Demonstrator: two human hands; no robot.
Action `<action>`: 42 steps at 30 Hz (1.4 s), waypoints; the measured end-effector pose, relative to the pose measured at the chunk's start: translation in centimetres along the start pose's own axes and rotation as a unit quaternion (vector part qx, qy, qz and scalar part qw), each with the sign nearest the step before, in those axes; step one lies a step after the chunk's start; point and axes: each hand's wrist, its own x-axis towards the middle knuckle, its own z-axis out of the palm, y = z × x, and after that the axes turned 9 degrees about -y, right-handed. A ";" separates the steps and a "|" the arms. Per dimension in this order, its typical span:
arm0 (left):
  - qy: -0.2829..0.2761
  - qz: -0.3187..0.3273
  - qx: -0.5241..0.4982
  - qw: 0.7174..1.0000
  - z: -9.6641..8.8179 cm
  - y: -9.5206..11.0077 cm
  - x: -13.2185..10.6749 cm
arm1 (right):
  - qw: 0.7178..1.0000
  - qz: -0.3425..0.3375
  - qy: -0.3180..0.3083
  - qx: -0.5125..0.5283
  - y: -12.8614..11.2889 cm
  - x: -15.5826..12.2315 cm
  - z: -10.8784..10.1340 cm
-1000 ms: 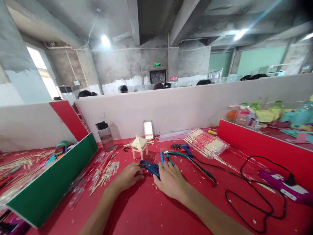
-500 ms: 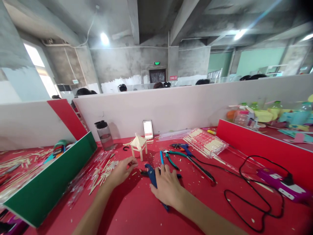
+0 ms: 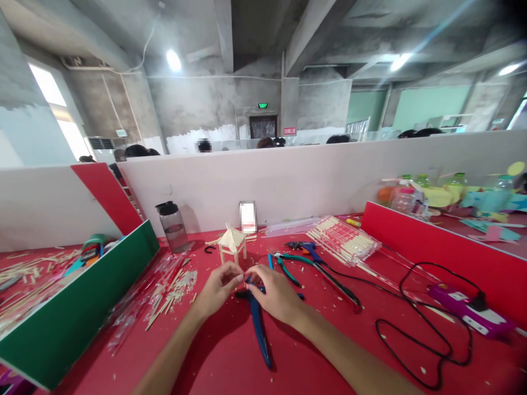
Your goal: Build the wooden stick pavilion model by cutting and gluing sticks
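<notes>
My left hand and my right hand meet over the middle of the red table, fingertips pinched together. Whatever is between them is too small to make out. Under my right hand lies a blue-handled cutting tool, one handle pointing towards me and its upper part partly covered. Just beyond my fingers stands a small pavilion model of pale wooden sticks, upright on legs with a pointed roof. Right of my hands lie green-handled pliers and a blue glue gun.
A bottle and a blurred white-screened device stand at the back. Bundled sticks lie right, near a purple power strip with a looping black cable. Green and red dividers flank the table. Stick scraps lie left.
My right hand has come off the cutting tool, which now lies on the table. Both hands have moved together, fingertips meeting in front of the pavilion model.
</notes>
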 end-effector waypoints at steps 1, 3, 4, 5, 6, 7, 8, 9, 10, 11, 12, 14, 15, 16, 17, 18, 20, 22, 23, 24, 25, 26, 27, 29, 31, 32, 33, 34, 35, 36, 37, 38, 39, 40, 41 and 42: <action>0.002 0.001 -0.008 1.000 0.2 0.0 0.1 | 1.000 -0.005 0.007 0.021 0.1 0.1 0.1; 0.009 0.002 -0.023 1.000 0.6 0.1 0.2 | 0.998 -0.016 0.019 0.055 0.2 0.2 0.3; 0.013 0.003 -0.034 0.999 0.9 0.0 0.2 | 0.997 -0.021 0.026 0.067 0.3 0.2 0.4; 0.016 0.003 -0.046 0.999 1.1 0.0 0.3 | 0.996 -0.025 0.032 0.076 0.4 0.2 0.4; 0.018 0.002 -0.058 0.998 1.3 0.0 0.3 | 0.996 -0.027 0.038 0.082 0.4 0.3 0.4; 0.020 0.001 -0.069 0.997 1.5 0.0 0.4 | 0.995 -0.028 0.043 0.085 0.5 0.3 0.3; 0.024 -0.001 -0.079 0.997 1.7 0.0 0.4 | 0.995 -0.028 0.049 0.086 0.5 0.3 0.2; 0.027 -0.004 -0.086 0.996 1.8 0.0 0.5 | 0.994 -0.029 0.055 0.086 0.5 0.3 0.2; 0.030 -0.006 -0.090 0.995 2.0 0.1 0.5 | 0.994 -0.031 0.061 0.087 0.6 0.3 0.1; 0.030 -0.008 -0.092 0.995 2.0 0.2 0.6 | 0.993 -0.035 0.066 0.089 0.6 0.3 0.0; 0.031 -0.008 -0.092 0.995 2.1 0.3 0.6 | 0.992 -0.040 0.071 0.092 0.6 0.3 0.0; 0.030 -0.004 -0.088 0.996 2.0 0.6 0.6 | 0.991 -0.047 0.075 0.104 0.6 0.3 -0.1; 0.028 -0.001 -0.085 0.996 1.9 0.7 0.5 | 0.990 -0.049 0.077 0.111 0.6 0.3 -0.1; 0.027 0.002 -0.082 0.996 1.9 0.8 0.5 | 0.989 -0.048 0.078 0.118 0.6 0.3 -0.1; 0.024 0.002 -0.081 0.996 1.8 1.0 0.5 | 0.988 -0.047 0.080 0.125 0.6 0.3 -0.2; 0.021 0.001 -0.082 0.996 1.7 1.0 0.4 | 0.987 -0.047 0.082 0.130 0.6 0.3 -0.2; 0.018 -0.004 -0.086 0.996 1.7 1.1 0.4 | 0.985 -0.049 0.089 0.139 0.6 0.3 -0.2; 0.017 -0.008 -0.088 0.996 1.7 1.0 0.3 | 0.983 -0.052 0.093 0.147 0.6 0.3 -0.2; 0.017 -0.009 -0.088 0.996 1.7 1.0 0.3 | 0.983 -0.052 0.092 0.150 0.7 0.2 -0.2; 0.017 -0.009 -0.088 0.996 1.7 0.9 0.3 | 0.982 -0.050 0.091 0.155 0.7 0.2 -0.2; 0.017 -0.006 -0.088 0.996 1.8 0.9 0.3 | 0.982 -0.046 0.090 0.161 0.8 0.3 -0.1; 0.017 -0.003 -0.087 0.996 1.8 0.8 0.3 | 0.981 -0.042 0.089 0.169 0.9 0.3 -0.1; 0.017 0.003 -0.084 0.996 1.8 0.7 0.3 | 0.979 -0.037 0.088 0.179 1.0 0.3 0.0; 0.015 0.016 -0.072 0.997 1.9 0.5 0.3 | 0.975 -0.033 0.094 0.198 1.3 0.4 0.1; 0.013 0.026 -0.058 0.998 1.9 0.4 0.3 | 0.972 -0.040 0.103 0.207 1.7 0.4 0.3; 0.012 0.029 -0.053 0.998 1.9 0.3 0.3 | 0.971 -0.047 0.106 0.207 1.9 0.4 0.4; 0.013 0.030 -0.051 0.998 1.8 0.3 0.3 | 0.971 -0.055 0.108 0.207 2.1 0.4 0.5; 0.015 0.031 -0.050 0.998 1.8 0.4 0.3 | 0.970 -0.062 0.107 0.208 2.2 0.4 0.5; 0.016 0.031 -0.049 0.998 1.8 0.5 0.3 | 0.969 -0.067 0.105 0.211 2.2 0.4 0.6; 0.019 0.029 -0.049 0.998 1.7 0.6 0.3 | 0.968 -0.073 0.105 0.215 2.2 0.3 0.6; 0.023 0.028 -0.051 0.998 1.7 0.7 0.3 | 0.967 -0.077 0.107 0.218 2.2 0.3 0.6; 0.026 0.026 -0.053 0.998 1.7 0.9 0.3 | 0.966 -0.082 0.109 0.222 2.2 0.2 0.6; 0.029 0.024 -0.054 0.998 1.6 1.0 0.3 | 0.965 -0.085 0.113 0.223 2.1 0.2 0.6; 0.031 0.023 -0.055 0.998 1.6 1.1 0.2 | 0.964 -0.087 0.115 0.223 2.0 0.2 0.5; 0.033 0.023 -0.054 0.998 1.6 1.2 0.2 | 0.964 -0.087 0.116 0.222 1.9 0.2 0.5; 0.032 0.024 -0.051 0.998 1.6 1.2 0.2 | 0.965 -0.087 0.116 0.220 1.9 0.2 0.4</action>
